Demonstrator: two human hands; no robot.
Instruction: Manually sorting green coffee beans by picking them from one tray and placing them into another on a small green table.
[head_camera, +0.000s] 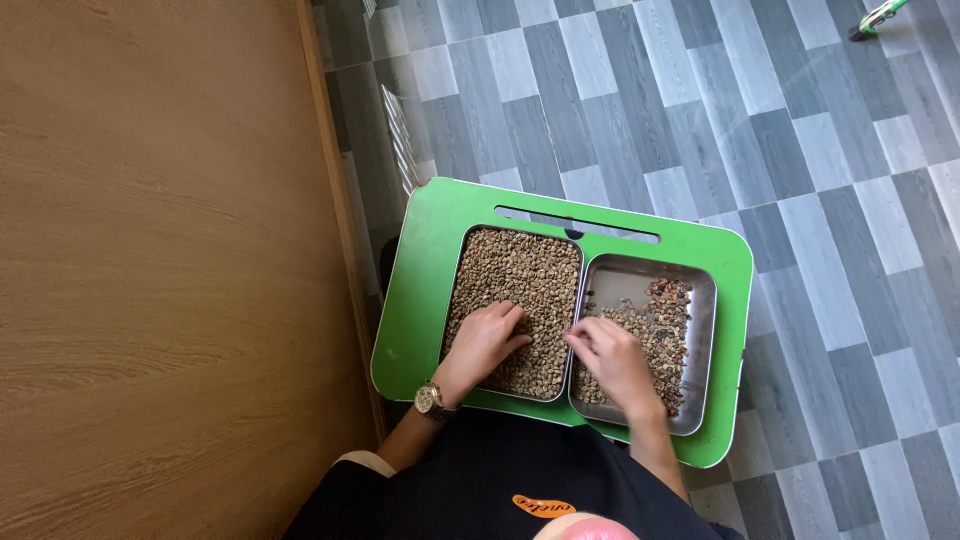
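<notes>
Pale beans (520, 275) fill the left steel tray (470, 250) on my green lap table (425, 240); my left hand (485, 340) rests on them, fingers loosely curled. My right hand (612, 360), fingertips pinched together, hovers at the right tray (705, 330) of darker beans (668, 312).

A green table (430, 240) sits mid-frame on a grey plank floor (800, 150), with a wooden wall (150, 250) filling the left. Two metal trays lie side by side on it. The left hand (487, 338), a watch (431, 399) on its wrist, rests on the beans (520, 275) filling the left tray (462, 262). The right hand (612, 355) touches the beans in the half-full right tray (706, 330).
</notes>
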